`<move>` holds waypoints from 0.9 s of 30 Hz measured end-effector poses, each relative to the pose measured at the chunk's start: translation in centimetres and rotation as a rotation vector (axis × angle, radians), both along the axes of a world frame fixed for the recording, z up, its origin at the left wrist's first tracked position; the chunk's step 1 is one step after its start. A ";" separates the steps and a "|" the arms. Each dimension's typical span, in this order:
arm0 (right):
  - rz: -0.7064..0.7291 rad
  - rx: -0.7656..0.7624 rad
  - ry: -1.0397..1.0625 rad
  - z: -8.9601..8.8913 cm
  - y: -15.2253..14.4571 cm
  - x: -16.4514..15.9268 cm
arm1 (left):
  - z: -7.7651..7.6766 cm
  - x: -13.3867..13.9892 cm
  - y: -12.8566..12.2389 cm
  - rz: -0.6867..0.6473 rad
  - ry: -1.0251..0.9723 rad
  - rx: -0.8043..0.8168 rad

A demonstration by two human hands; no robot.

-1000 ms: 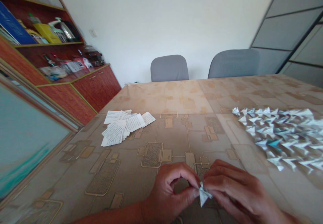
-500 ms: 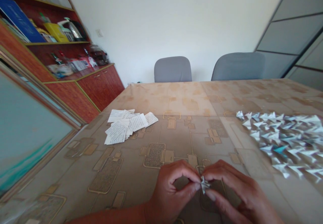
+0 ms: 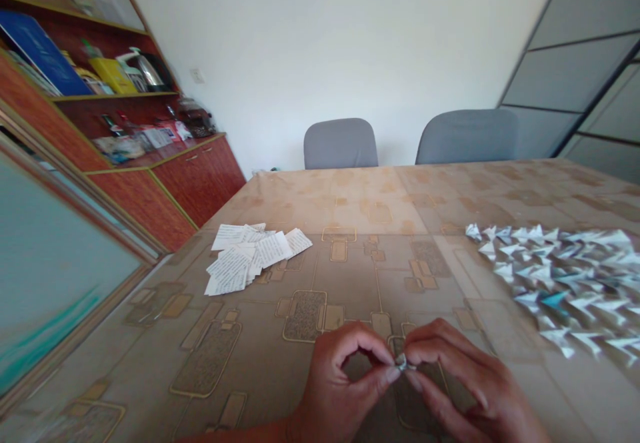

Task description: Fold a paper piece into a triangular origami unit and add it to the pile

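A tiny folded paper piece point(image 3: 401, 362) of printed paper is held just above the table near its front edge. My left hand point(image 3: 350, 380) pinches its left side between thumb and forefinger. On the other side, the thumb and forefinger of my right hand point(image 3: 467, 380) close on its right end. The fingertips cover much of the piece, so its full shape is hidden. Off to the right lie rows of small folded paper figures point(image 3: 555, 300), mostly white and grey, one teal. A loose pile of printed paper slips point(image 3: 231, 270) rests at the left.
The table point(image 3: 280, 193) has a brown patterned cover. Two grey chairs point(image 3: 341, 144) stand at its far side before a white wall. A reddish wooden cabinet point(image 3: 193, 183) with crowded shelves is on the left, and grey panels point(image 3: 565, 70) are on the right.
The folded paper piece has turned between my fingers and shows less of its pointed, star-like outline. My fingertips have drawn closer together around it. The view has tilted up slightly.
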State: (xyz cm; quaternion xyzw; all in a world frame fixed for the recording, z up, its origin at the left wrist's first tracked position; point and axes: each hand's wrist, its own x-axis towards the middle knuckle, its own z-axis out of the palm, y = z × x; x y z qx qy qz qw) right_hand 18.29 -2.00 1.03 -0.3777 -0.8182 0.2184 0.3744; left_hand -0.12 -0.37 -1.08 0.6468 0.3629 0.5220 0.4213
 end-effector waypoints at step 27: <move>-0.051 -0.055 0.010 -0.7 1.1 1.4 | -1.0 0.1 0.3 0.070 0.121 -0.133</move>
